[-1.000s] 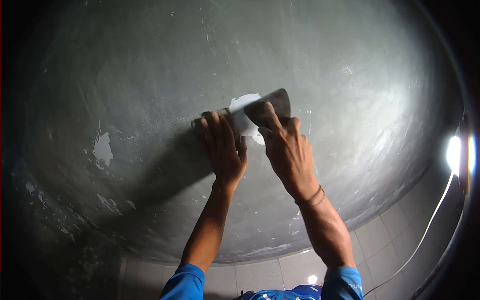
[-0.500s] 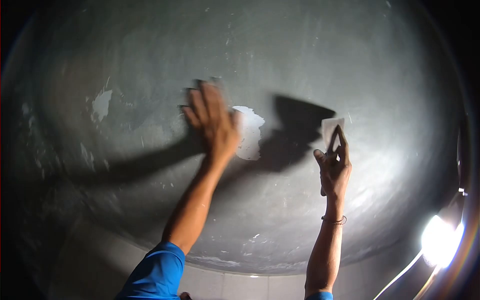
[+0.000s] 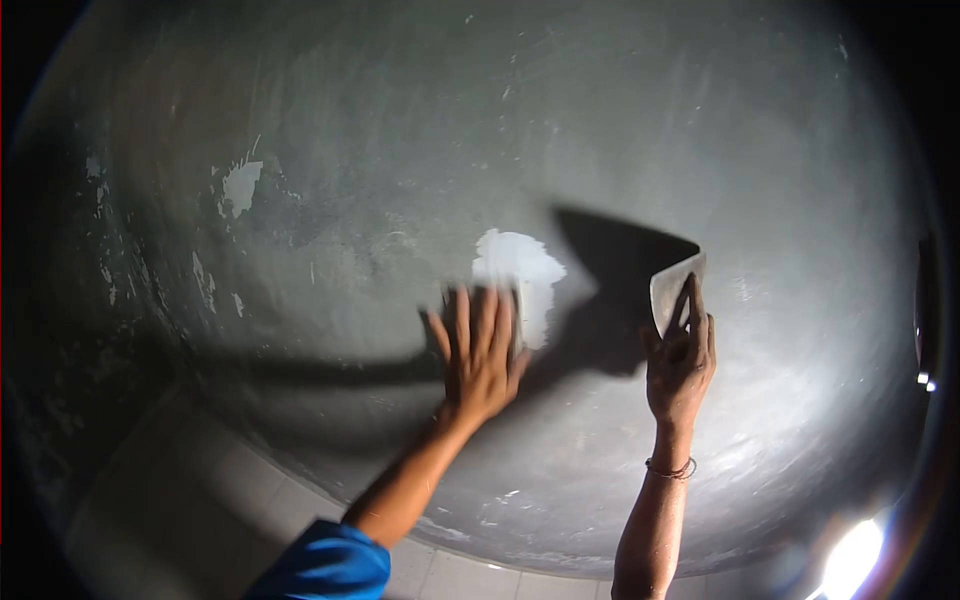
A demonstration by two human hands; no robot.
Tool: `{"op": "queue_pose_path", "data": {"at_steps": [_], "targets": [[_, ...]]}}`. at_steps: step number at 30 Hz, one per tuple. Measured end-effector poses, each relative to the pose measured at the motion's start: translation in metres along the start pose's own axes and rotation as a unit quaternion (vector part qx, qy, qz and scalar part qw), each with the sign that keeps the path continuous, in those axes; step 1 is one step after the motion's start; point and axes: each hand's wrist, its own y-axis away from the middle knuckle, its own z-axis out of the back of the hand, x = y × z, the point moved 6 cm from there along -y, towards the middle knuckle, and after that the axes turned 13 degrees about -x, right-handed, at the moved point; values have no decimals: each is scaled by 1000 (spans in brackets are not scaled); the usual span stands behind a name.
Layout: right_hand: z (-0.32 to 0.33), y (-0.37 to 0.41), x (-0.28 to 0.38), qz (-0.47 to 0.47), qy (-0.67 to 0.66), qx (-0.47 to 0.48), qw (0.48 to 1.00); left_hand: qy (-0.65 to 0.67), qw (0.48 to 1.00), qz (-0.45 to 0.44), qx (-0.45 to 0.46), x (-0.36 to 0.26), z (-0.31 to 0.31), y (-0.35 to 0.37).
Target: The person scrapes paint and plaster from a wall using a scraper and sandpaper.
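My left hand (image 3: 480, 365) lies against the dark grey wall (image 3: 400, 130) with its fingers spread. Its fingertips reach the lower left part of a pale, ragged patch (image 3: 520, 258). Further right, my right hand (image 3: 682, 370) grips a putty knife (image 3: 675, 290) with a wide, flat blade. Its handle is mostly hidden in the hand, with a finger stretched up along the blade. The blade points up, its upper right corner close to the wall where its shadow begins.
A smaller pale patch (image 3: 240, 187) and flaked marks are on the wall at left. Pale tiles (image 3: 450, 575) run below the wall's lower edge. A bright lamp (image 3: 852, 560) shines at the lower right and throws arm shadows across the wall.
My left hand has moved down and right, from beside the pale patch to its lower left. The putty knife's blade has turned and shows more broadly. The view has shifted slightly.
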Motion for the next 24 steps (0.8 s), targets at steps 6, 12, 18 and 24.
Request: {"op": "queue_pose_path", "data": {"at_steps": [6,12,18,24], "targets": [[-34,45,32,95,50,-68,992,-16,996,-40,-75,66,36,-82],[-58,92,49,-5,92,-15,996,26,999,-25,-27,78,0,43],[-60,138,31,-125,138,-45,981,-44,994,57,-84,111,46,-105],[-56,133,40,-105,144,6,984,22,997,76,13,103,18,50]]}}
